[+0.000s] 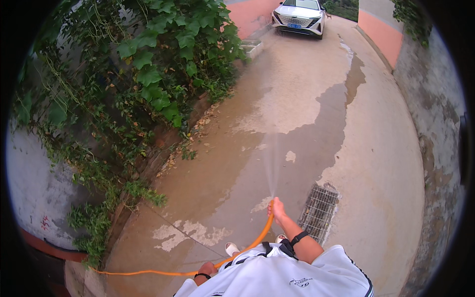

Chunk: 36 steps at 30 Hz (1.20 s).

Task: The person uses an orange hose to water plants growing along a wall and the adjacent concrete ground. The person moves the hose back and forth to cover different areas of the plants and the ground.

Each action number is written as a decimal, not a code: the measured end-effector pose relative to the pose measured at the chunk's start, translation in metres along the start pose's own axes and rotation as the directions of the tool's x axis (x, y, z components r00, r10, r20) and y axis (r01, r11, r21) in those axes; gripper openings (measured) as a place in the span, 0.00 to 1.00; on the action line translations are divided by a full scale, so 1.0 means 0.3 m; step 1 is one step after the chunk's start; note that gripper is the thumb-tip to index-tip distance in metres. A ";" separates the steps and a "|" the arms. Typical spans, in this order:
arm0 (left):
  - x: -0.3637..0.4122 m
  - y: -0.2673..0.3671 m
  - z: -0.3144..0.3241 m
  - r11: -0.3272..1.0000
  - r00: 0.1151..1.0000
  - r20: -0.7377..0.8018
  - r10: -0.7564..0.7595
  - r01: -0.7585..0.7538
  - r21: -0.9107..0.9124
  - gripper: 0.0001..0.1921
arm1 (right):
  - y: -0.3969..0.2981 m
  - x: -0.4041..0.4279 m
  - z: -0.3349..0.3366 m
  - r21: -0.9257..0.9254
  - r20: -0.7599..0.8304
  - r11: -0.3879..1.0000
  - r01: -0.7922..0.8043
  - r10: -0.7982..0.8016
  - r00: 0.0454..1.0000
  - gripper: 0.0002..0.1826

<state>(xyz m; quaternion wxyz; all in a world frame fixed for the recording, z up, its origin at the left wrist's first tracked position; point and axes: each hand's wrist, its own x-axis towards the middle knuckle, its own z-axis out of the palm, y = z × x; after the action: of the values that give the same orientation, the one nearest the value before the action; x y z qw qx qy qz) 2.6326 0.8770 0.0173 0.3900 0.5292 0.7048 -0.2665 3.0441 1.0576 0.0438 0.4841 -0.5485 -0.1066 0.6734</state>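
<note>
An orange hose [264, 233] runs up from the lower left to my right hand [276, 209], which is closed around its end. Water sprays [272, 159] from that end, away from me over the concrete. Lower down, beside my waist, my left hand [207, 268] grips the same hose, whose rest trails off to the left toward the plants. Dark bands are on both wrists. Wet patches [304, 144] cover much of the concrete lane [374, 167] ahead.
A metal drain grate [319, 211] lies in the ground right of my right hand. Leafy vines [148, 74] cover the left side. A grey wall [430, 111] bounds the right. A white car [299, 16] stands at the far end, near a low planter [252, 49].
</note>
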 end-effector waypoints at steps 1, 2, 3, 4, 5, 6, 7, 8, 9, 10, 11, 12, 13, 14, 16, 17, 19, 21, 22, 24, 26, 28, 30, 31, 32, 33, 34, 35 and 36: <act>-0.001 0.007 0.000 1.000 1.000 0.008 -0.005 0.005 -0.007 0.22 | -0.002 0.002 -0.004 -0.003 -0.008 1.000 -0.014 0.014 1.000 0.21; -0.005 0.016 0.003 1.000 1.000 0.019 -0.019 0.019 -0.011 0.22 | -0.001 0.002 -0.010 -0.012 0.005 1.000 -0.010 0.010 1.000 0.21; -0.014 0.023 0.008 1.000 1.000 -0.002 0.001 -0.001 -0.007 0.22 | -0.001 0.006 -0.011 -0.020 0.007 1.000 -0.018 0.018 1.000 0.21; -0.025 0.028 0.010 1.000 1.000 -0.024 0.015 -0.015 -0.001 0.23 | -0.004 0.014 -0.007 -0.017 0.020 1.000 -0.022 0.022 1.000 0.21; -0.036 0.036 0.009 1.000 0.999 -0.040 0.017 -0.017 0.014 0.23 | -0.005 0.021 -0.002 -0.047 0.015 0.999 -0.003 0.004 1.000 0.20; -0.046 0.046 0.006 1.000 1.000 -0.024 0.003 -0.003 -0.001 0.24 | 0.000 0.024 0.003 -0.067 0.019 0.998 0.014 -0.013 1.000 0.20; -0.059 0.053 0.001 1.000 1.000 -0.024 -0.010 0.010 -0.005 0.25 | 0.006 0.027 0.010 -0.074 0.013 0.997 0.007 -0.006 1.000 0.20; -0.085 0.053 0.003 1.000 0.999 -0.025 -0.022 0.021 -0.008 0.25 | 0.013 0.030 0.018 -0.095 0.015 0.995 0.020 -0.018 1.000 0.20; -0.102 0.062 -0.004 0.999 0.999 -0.026 -0.032 0.032 -0.008 0.26 | 0.017 0.034 0.027 -0.102 0.007 0.995 0.009 -0.009 1.000 0.20; -0.119 0.069 -0.009 0.998 0.998 -0.021 -0.064 0.064 0.006 0.26 | 0.022 0.036 0.036 -0.093 -0.014 0.995 -0.024 0.023 1.000 0.20; -0.138 0.078 -0.013 0.998 0.998 -0.011 -0.057 0.057 0.034 0.25 | 0.029 0.036 0.041 -0.110 -0.006 0.994 0.003 -0.004 1.000 0.20; -0.154 0.084 -0.024 0.996 0.998 -0.002 -0.062 0.062 0.069 0.25 | 0.040 0.030 0.048 -0.111 -0.009 0.994 0.007 -0.008 1.000 0.20; -0.170 0.090 -0.034 0.992 0.998 0.008 -0.067 0.065 0.104 0.24 | 0.043 0.028 0.054 -0.102 0.000 0.995 0.005 -0.005 1.000 0.20; -0.180 0.104 -0.041 0.990 0.997 0.014 -0.078 0.076 0.123 0.24 | 0.042 0.027 0.055 -0.133 -0.027 0.991 0.023 -0.027 0.999 0.21; -0.185 0.135 -0.066 0.983 0.995 0.021 -0.092 0.088 0.160 0.24 | 0.039 0.017 0.058 -0.184 -0.067 0.983 0.022 -0.035 0.997 0.22; -0.181 0.155 -0.079 0.980 0.995 0.021 -0.094 0.089 0.176 0.24 | 0.031 0.012 0.055 -0.218 -0.080 0.974 0.055 -0.074 0.994 0.22; -0.180 0.188 -0.092 0.975 0.995 0.024 -0.100 0.093 0.204 0.24 | 0.022 -0.014 0.049 -0.305 -0.119 0.950 0.071 -0.112 0.987 0.24; -0.178 0.215 -0.103 0.970 0.994 0.027 -0.107 0.098 0.223 0.24 | 0.005 -0.036 0.035 -0.378 -0.154 0.923 0.068 -0.136 0.979 0.28; -0.180 0.224 -0.106 0.968 0.994 0.026 -0.110 0.101 0.230 0.24 | 0.000 -0.048 0.030 -0.394 -0.174 0.916 0.073 -0.152 0.973 0.29; -0.182 0.237 -0.114 0.965 0.993 0.025 -0.117 0.108 0.240 0.24 | -0.010 -0.060 0.017 -0.379 -0.193 0.923 0.058 -0.140 0.971 0.30; -0.184 0.241 -0.125 0.962 0.992 0.025 -0.123 0.113 0.249 0.24 | -0.015 -0.057 0.010 -0.311 -0.190 0.950 0.019 -0.081 0.978 0.28; -0.184 0.240 -0.137 0.961 0.992 0.029 -0.127 0.115 0.253 0.24 | -0.013 -0.047 0.007 -0.328 -0.197 0.944 0.026 -0.095 0.976 0.30; -0.183 0.238 -0.145 0.959 0.991 0.028 -0.129 0.118 0.257 0.24 | -0.004 -0.042 0.000 -0.316 -0.209 0.948 0.021 -0.092 0.974 0.30; -0.184 0.235 -0.149 0.960 0.991 0.026 -0.131 0.120 0.254 0.24 | 0.001 -0.041 -0.001 -0.298 -0.217 0.954 0.016 -0.084 0.973 0.30; -0.186 0.232 -0.147 0.960 0.991 0.027 -0.133 0.122 0.250 0.24 | 0.006 -0.041 -0.003 -0.261 -0.216 0.965 -0.007 -0.052 0.975 0.30; -0.183 0.232 -0.152 0.960 0.991 0.031 -0.132 0.120 0.254 0.24 | 0.009 -0.040 -0.005 -0.271 -0.220 0.963 0.011 -0.074 0.973 0.29; -0.186 0.226 -0.153 0.960 0.991 0.030 -0.132 0.120 0.251 0.24 | 0.013 -0.037 -0.005 -0.261 -0.217 0.965 0.013 -0.072 0.974 0.29; -0.187 0.222 -0.153 0.961 0.990 0.036 -0.133 0.120 0.251 0.24 | 0.016 -0.035 -0.004 -0.230 -0.206 0.973 0.000 -0.048 0.977 0.28; -0.188 0.217 -0.154 0.961 0.990 0.036 -0.135 0.122 0.246 0.24 | 0.021 -0.032 0.000 -0.243 -0.214 0.970 0.016 -0.069 0.974 0.28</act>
<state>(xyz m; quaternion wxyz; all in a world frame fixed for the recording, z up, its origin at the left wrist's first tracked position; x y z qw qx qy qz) 2.6900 0.9025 0.0921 0.3224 0.5191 0.6891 -0.3895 3.0400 1.0471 0.0455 0.4377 -0.6720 -0.1442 0.5797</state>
